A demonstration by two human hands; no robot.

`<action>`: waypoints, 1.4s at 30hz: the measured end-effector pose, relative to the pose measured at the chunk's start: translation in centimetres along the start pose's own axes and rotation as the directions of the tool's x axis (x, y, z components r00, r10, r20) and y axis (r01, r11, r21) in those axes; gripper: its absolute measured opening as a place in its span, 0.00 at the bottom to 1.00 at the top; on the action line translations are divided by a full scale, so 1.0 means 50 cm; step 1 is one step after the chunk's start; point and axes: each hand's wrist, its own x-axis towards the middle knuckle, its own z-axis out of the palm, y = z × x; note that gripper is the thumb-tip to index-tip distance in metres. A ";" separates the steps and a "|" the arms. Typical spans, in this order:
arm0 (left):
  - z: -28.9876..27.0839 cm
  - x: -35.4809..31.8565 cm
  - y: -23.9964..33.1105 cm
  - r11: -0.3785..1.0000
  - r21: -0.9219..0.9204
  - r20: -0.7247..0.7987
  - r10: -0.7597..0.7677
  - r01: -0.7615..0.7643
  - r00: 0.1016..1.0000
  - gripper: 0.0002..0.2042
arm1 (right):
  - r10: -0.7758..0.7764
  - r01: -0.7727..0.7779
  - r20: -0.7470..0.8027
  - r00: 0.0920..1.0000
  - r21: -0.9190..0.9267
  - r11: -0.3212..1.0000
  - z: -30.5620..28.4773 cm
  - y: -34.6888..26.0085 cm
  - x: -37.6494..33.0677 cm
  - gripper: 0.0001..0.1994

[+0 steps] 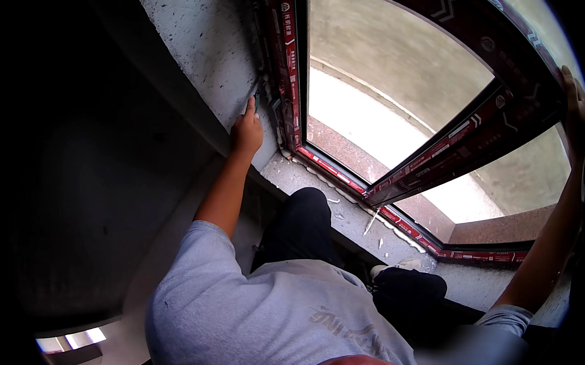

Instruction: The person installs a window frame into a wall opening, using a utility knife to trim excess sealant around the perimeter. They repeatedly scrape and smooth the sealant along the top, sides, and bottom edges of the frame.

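My left hand (248, 130) is closed beside the left end of the window, near the rough grey wall (210, 42). A small, thin dark-green tool (257, 101) shows by its fingertips; most of it is hidden, so I cannot tell its kind. Close to that hand, a pale, lumpy foam bead (281, 131) runs along the joint between wall and frame. My right hand (575, 107) holds the far right side of the window frame (460, 147), which is covered in dark-red printed protective film. Its fingers are partly hidden at the picture's dark rim.
Under the window lies a grey concrete sill (306, 178) with pale foam scraps (371, 222) scattered on it. My dark-trousered knee (307, 216) and a light shoe (400, 267) are at the sill. Beyond the panes is a bright ledge (361, 114). Deep shadow fills the left.
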 end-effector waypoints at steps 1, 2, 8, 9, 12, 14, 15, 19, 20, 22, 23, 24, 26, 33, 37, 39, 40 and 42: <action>-0.008 0.003 0.009 0.999 0.040 0.063 -0.039 0.037 0.997 0.28 | -0.005 0.005 0.002 1.000 -0.006 1.000 0.002 0.001 0.003 0.30; -0.020 0.005 0.019 0.994 0.083 0.123 -0.081 0.072 0.989 0.28 | -0.011 0.011 0.013 1.000 -0.001 1.000 0.002 0.004 0.003 0.30; 0.036 -0.166 -0.132 0.962 0.266 0.545 -0.208 0.068 0.812 0.28 | -0.008 0.008 0.020 1.000 -0.006 1.000 -0.018 -0.005 0.004 0.30; 0.026 -0.181 -0.119 0.964 0.220 0.495 -0.244 0.152 0.834 0.27 | 0.016 -0.016 0.009 1.000 -0.017 1.000 -0.029 0.003 -0.010 0.30; -0.032 -0.200 -0.059 0.972 0.007 0.310 -0.225 0.235 0.924 0.26 | 0.030 -0.031 0.066 0.997 0.013 0.999 -0.004 0.009 0.009 0.31; -0.047 -0.148 -0.024 0.984 -0.091 0.156 -0.138 0.153 0.978 0.26 | 0.009 -0.011 0.054 0.998 0.029 1.000 0.001 0.026 0.018 0.30; -0.042 -0.116 -0.008 0.989 -0.119 0.100 -0.077 0.089 0.992 0.26 | 0.006 -0.007 0.042 0.999 0.016 1.000 -0.018 0.012 0.003 0.30; -0.070 -0.018 0.056 0.992 -0.080 0.042 -0.090 0.093 0.995 0.26 | -0.010 0.003 0.088 0.996 0.073 0.997 -0.012 0.034 0.026 0.30; -0.062 -0.008 0.049 0.992 -0.056 0.072 -0.108 0.112 0.992 0.26 | -0.008 -0.002 0.101 0.995 0.093 0.996 -0.014 0.038 0.032 0.30; -0.017 0.002 0.012 0.989 -0.015 0.130 -0.147 0.150 0.981 0.26 | -0.013 -0.001 0.118 0.993 0.118 0.993 -0.016 0.042 0.040 0.29; 0.002 -0.003 -0.012 0.985 0.063 0.201 -0.168 0.158 0.965 0.26 | -0.013 -0.002 0.133 0.991 0.115 0.993 -0.016 0.041 0.044 0.29; 0.019 -0.014 -0.044 0.977 0.141 0.266 -0.194 0.161 0.944 0.26 | -0.017 0.000 0.147 0.989 0.114 0.993 -0.015 0.041 0.048 0.29; 0.082 -0.059 -0.126 0.961 0.262 0.411 -0.190 0.084 0.892 0.25 | -0.026 0.022 0.080 0.996 0.056 0.998 -0.015 0.014 0.022 0.29; 0.051 -0.308 -0.154 0.886 0.215 0.351 -0.463 0.411 0.814 0.20 | -0.074 0.077 0.023 0.997 -0.143 0.987 -0.005 0.014 0.019 0.28; 0.047 -0.237 -0.104 0.957 -0.114 0.104 -0.255 0.266 0.961 0.15 | -0.171 0.166 -0.069 0.983 -0.076 0.983 -0.011 0.018 -0.003 0.28; -0.019 -0.169 -0.025 0.924 -0.328 -0.021 -0.213 0.195 0.977 0.17 | -0.155 0.141 -0.066 0.986 -0.180 0.973 -0.012 -0.027 -0.028 0.30; -0.048 -0.133 -0.013 0.920 -0.379 -0.155 -0.165 0.096 0.974 0.17 | -0.177 0.163 -0.055 0.983 -0.201 0.966 0.009 -0.041 -0.011 0.30; -0.084 -0.040 0.028 0.867 -0.477 -0.349 -0.038 -0.143 0.936 0.17 | -0.206 0.172 -0.118 0.971 -0.244 0.954 0.007 -0.039 -0.014 0.29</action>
